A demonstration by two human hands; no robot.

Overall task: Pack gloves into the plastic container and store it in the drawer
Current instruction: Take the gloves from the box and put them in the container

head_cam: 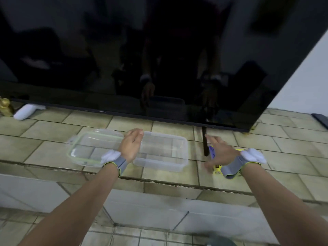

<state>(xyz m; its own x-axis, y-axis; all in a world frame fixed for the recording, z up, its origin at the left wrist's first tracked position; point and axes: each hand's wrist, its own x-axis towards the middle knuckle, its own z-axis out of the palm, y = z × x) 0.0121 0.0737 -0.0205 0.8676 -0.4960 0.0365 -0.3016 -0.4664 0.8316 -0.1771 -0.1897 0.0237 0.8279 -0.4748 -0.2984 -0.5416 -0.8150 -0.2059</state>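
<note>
A clear plastic container (pixel 165 151) stands open and looks empty on the tiled shelf. Its clear lid (pixel 88 148) with a green seal lies just to the left. My left hand (pixel 132 144) hovers between lid and container, fingers apart, holding nothing. My right hand (pixel 220 151) is spread over a blue and yellow glove pack (pixel 212 151) right of the container, mostly hiding it; the hand is blurred and I see no grip. White drawer fronts (pixel 147 210) run below the shelf.
A large dark TV screen (pixel 159 59) stands close behind the container, its black foot (pixel 205 142) next to my right hand. A white object (pixel 24 111) and a gold ornament (pixel 5 105) sit at far left. Tiled floor lies below.
</note>
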